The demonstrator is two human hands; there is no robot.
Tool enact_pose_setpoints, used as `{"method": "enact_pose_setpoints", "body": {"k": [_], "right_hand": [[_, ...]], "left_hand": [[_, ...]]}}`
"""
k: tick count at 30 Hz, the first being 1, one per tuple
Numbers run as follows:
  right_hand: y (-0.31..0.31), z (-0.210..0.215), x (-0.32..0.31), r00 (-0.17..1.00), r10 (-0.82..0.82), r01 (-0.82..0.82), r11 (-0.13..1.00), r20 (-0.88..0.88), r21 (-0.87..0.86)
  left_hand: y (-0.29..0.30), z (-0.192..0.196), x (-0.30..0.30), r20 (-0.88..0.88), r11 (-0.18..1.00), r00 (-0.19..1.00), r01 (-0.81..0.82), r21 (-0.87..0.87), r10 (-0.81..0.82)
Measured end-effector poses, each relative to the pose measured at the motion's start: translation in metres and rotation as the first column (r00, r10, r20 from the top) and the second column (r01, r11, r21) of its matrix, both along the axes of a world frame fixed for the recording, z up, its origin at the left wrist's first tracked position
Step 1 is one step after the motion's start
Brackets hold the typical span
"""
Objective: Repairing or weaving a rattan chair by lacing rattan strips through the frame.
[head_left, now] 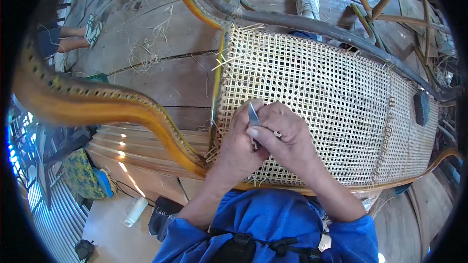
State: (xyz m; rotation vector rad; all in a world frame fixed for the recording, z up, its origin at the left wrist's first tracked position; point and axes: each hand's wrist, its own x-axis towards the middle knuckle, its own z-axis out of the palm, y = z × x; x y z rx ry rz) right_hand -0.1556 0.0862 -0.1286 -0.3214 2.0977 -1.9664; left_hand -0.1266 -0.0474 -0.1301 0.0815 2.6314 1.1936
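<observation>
Both my hands meet over the left part of a woven cane panel [317, 97]. A narrow pointed metal blade [252, 115] juts up between them. My right hand [287, 134] is closed, its thumb pressed across the base of this knife blade. My left hand [237, 143] is closed close against it, its fingers behind the blade; what it grips is hidden. A short pale cane strand [277, 134] shows at my right fingers. Loose strand ends [243, 28] stick out at the panel's upper left corner.
A curved, varnished wooden frame piece [122, 107] with a row of holes sweeps in from the left. Dark and brown poles cross above the panel. A dark block [421, 108] lies on its right end. Cane scraps [146, 53] litter the floor; a person's legs [73, 39] show far left.
</observation>
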Motion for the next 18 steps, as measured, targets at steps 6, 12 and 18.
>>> {"method": "enact_pose_setpoints", "body": {"k": [6, 12, 18], "right_hand": [[-0.003, -0.024, -0.016, 0.968, 0.045, 0.051, 0.928, -0.248, 0.370], [-0.007, -0.090, -0.109, 0.868, 0.222, 0.111, 0.785, -0.445, 0.609], [-0.019, -0.097, -0.141, 0.808, 0.543, -0.256, 0.674, -0.229, 0.693]], "left_hand": [[-0.014, 0.018, 0.027, 0.346, 0.749, 0.832, -0.546, 0.375, 0.434], [-0.051, 0.032, 0.036, 0.366, 0.812, 0.861, -0.476, 0.339, 0.353], [-0.061, 0.054, -0.016, 0.278, 0.872, 0.837, -0.489, -0.006, 0.471]]}}
